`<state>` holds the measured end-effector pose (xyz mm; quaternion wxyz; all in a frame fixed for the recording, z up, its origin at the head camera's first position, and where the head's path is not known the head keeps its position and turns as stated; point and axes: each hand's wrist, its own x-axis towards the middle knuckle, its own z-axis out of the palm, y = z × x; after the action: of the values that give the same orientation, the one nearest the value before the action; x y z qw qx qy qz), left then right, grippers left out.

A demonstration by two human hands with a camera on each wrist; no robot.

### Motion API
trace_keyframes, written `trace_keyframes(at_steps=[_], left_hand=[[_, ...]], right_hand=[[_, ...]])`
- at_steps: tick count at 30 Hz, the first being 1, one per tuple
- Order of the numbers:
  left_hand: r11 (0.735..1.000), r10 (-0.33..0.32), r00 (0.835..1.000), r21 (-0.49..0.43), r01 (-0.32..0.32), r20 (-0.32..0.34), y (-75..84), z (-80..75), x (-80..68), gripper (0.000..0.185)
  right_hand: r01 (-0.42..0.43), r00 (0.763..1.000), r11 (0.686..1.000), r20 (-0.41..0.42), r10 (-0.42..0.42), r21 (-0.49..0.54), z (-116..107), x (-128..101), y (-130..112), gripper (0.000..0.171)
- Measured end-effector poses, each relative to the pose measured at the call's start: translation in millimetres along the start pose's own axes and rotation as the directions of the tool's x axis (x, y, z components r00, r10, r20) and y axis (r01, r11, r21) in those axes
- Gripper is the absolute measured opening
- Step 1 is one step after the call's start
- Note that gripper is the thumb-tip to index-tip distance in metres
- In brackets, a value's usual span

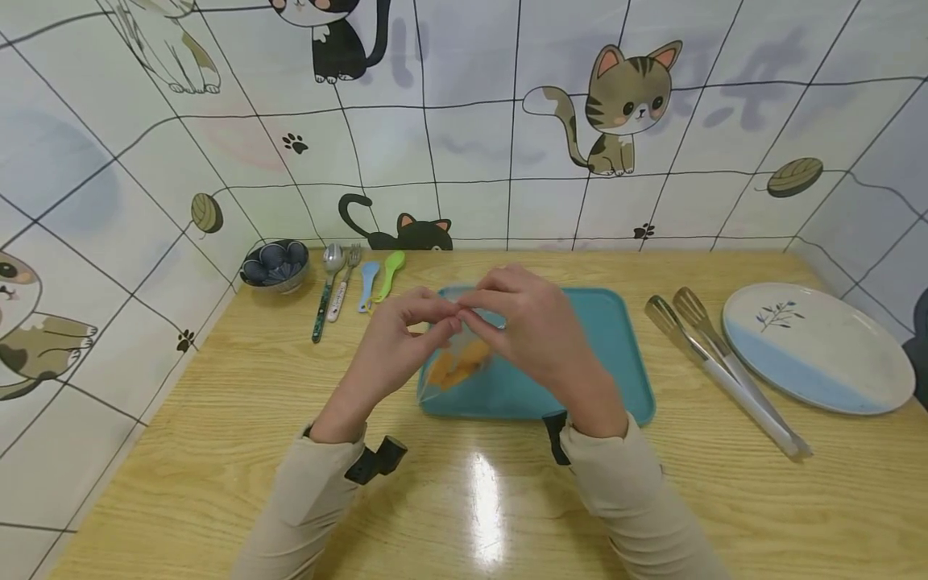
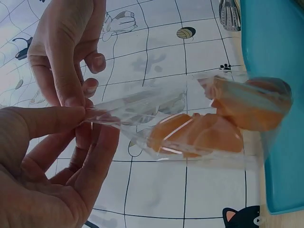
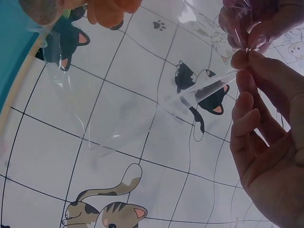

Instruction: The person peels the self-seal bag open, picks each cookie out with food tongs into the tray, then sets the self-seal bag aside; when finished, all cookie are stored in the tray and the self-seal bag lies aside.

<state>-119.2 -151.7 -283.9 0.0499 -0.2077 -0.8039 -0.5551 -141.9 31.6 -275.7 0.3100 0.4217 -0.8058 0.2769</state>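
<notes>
A clear plastic bag [image 2: 142,107] hangs above the blue tray [image 1: 594,354], with several orange-brown food pieces [image 2: 194,135] inside, perhaps bread or pastry. My left hand [image 1: 395,338] pinches the gathered top of the bag between thumb and fingers. Right beside it, my right hand [image 1: 540,330] also pinches the bag's top, the fingertips of both hands meeting. In the right wrist view, the bag's clear edge stretches down and left from the pinching fingers of the right hand [image 3: 275,156]. What kind of food it is cannot be told for certain.
At the back left are a bowl [image 1: 275,266] with dark round contents, a spoon [image 1: 326,294], a fork [image 1: 344,283], and small blue [image 1: 368,286] and green [image 1: 391,274] spoons. Metal tongs [image 1: 725,370] lie right of the tray, beside an oval plate [image 1: 819,346]. A cat-patterned wall [image 1: 471,145] stands behind.
</notes>
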Motion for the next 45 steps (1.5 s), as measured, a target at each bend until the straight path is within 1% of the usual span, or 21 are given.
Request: trace_keyframes(at_steps=[6,10,18,23,28,32,35,37,41,43,45], left_hand=[[0.999,-0.036,0.999,0.020,0.036,0.012,3.3,0.9,-0.1,0.015],[0.998,-0.046,0.999,0.046,0.045,0.016,4.6,1.5,-0.1,0.016],[0.995,-0.036,0.999,0.087,0.040,-0.037,3.2,2.3,-0.7,0.013],[0.996,-0.024,0.998,0.082,0.029,-0.064,2.5,2.7,-0.5,0.016],[0.998,-0.013,0.997,0.061,0.018,-0.073,2.0,3.5,0.0,0.016],[0.998,-0.005,0.997,0.060,0.009,-0.074,0.6,4.2,0.3,0.014],[0.998,-0.001,0.998,0.055,0.005,-0.066,-0.5,4.1,0.3,0.014],[0.999,-0.007,0.999,0.041,0.009,-0.053,-0.4,3.3,-0.1,0.015],[0.999,-0.016,1.000,0.036,0.017,-0.018,0.7,1.0,-0.9,0.017],[0.998,-0.021,1.000,0.053,0.022,-0.009,0.8,-0.2,-1.2,0.015],[0.997,-0.030,1.000,0.072,0.030,-0.002,0.2,-1.2,-0.7,0.013]], right_hand=[[-0.011,1.000,1.000,0.024,0.012,-0.019,2.9,-0.1,-0.5,0.010],[-0.023,1.000,1.000,0.018,0.023,-0.012,4.5,-0.6,0.1,0.009],[-0.012,0.999,1.000,-0.030,0.011,-0.022,9.5,-0.3,0.9,0.007],[0.004,0.997,0.999,-0.075,-0.006,-0.036,12.6,-0.2,2.2,0.006],[0.030,0.993,0.999,-0.116,-0.034,-0.039,14.8,0.3,3.0,0.004],[0.049,0.991,0.998,-0.124,-0.054,-0.044,14.3,1.1,3.0,0.002],[0.039,0.991,0.999,-0.128,-0.038,0.006,13.0,1.8,3.8,0.003],[0.018,0.992,0.997,-0.128,-0.007,0.082,11.8,1.7,5.1,0.003],[-0.047,0.993,0.972,-0.097,0.071,0.229,8.4,0.2,8.9,0.005],[-0.089,0.990,0.958,-0.079,0.115,0.271,6.7,-0.8,11.0,0.005],[-0.129,0.985,0.948,-0.070,0.155,0.293,4.2,-2.0,14.1,0.005]])
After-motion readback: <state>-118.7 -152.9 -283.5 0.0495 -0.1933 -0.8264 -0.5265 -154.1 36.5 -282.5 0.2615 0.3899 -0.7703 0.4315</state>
